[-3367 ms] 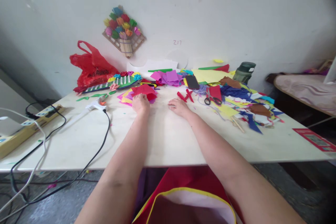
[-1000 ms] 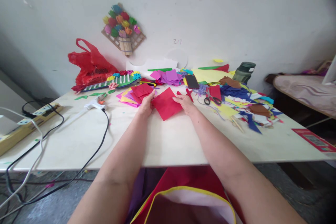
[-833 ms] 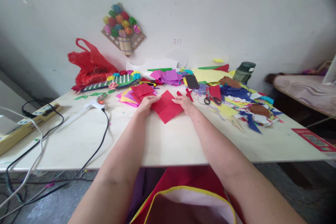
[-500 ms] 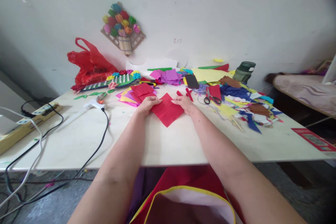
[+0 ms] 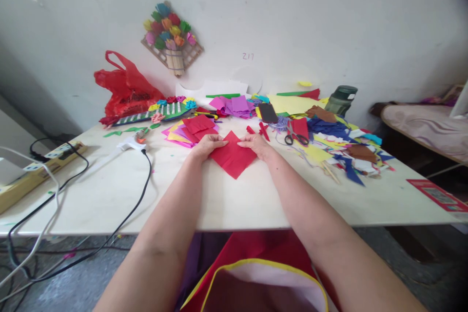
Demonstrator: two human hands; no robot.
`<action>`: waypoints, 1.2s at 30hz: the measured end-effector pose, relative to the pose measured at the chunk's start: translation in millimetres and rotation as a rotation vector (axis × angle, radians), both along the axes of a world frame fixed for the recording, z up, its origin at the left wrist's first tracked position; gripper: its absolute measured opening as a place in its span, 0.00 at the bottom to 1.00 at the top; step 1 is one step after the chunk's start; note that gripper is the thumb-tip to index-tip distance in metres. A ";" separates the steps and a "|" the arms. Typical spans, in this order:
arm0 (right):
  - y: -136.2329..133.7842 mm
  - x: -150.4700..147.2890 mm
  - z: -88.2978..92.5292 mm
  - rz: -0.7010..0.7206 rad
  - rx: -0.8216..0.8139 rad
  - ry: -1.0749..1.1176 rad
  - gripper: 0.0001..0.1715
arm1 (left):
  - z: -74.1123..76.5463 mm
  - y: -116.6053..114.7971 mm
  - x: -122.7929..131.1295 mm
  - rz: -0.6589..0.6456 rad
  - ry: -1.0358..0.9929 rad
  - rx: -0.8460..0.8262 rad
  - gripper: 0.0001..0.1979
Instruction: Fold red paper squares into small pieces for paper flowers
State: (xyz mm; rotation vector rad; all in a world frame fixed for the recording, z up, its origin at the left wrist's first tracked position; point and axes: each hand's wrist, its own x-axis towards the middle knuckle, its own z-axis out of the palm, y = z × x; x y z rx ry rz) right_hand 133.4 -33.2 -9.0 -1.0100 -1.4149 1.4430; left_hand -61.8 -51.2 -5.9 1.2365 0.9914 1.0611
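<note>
A square of red crepe paper (image 5: pixel 234 158) is held out between my two hands, turned with one corner toward me and another away. My left hand (image 5: pixel 208 146) pinches its left side, thumb on top. On the opposite side my right hand (image 5: pixel 256 145) grips it the same way. Just beyond my left hand lies a stack of coloured paper squares (image 5: pixel 197 126), red on top. Small rolled red paper pieces (image 5: pixel 263 131) rest past my right hand. Scissors (image 5: pixel 295 136) lie farther right, partly over a red sheet.
A glue gun (image 5: pixel 133 143) with a black cord lies at left, near a power strip (image 5: pixel 54 161). Paper scraps (image 5: pixel 351 148) are heaped at right, before a green bottle (image 5: pixel 341 100). A phone (image 5: pixel 268 113) and a red plastic bag (image 5: pixel 126 85) are at the back.
The red paper has turned slightly in my hands, its near corner shifting a little to the right. Both hands keep hold of it in nearly the same place.
</note>
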 end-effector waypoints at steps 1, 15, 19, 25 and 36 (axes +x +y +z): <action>0.6 -0.1 -0.4 -0.005 0.004 -0.003 0.10 | -0.5 0.4 -0.1 0.003 0.003 0.002 0.15; 1.6 -0.9 -0.7 -0.053 0.019 -0.034 0.10 | -7.0 6.3 -2.7 -0.012 -0.005 0.024 0.15; 2.7 -0.9 -1.2 -0.081 -0.015 0.008 0.11 | -10.8 8.8 -4.4 -0.044 -0.049 0.034 0.15; 4.5 -1.6 -1.6 -0.122 -0.050 0.075 0.12 | -12.3 9.6 -6.1 -0.053 -0.104 0.030 0.15; 7.5 0.7 -5.5 -0.035 -0.033 0.132 0.15 | -8.3 6.2 -6.3 -0.050 -0.156 0.030 0.15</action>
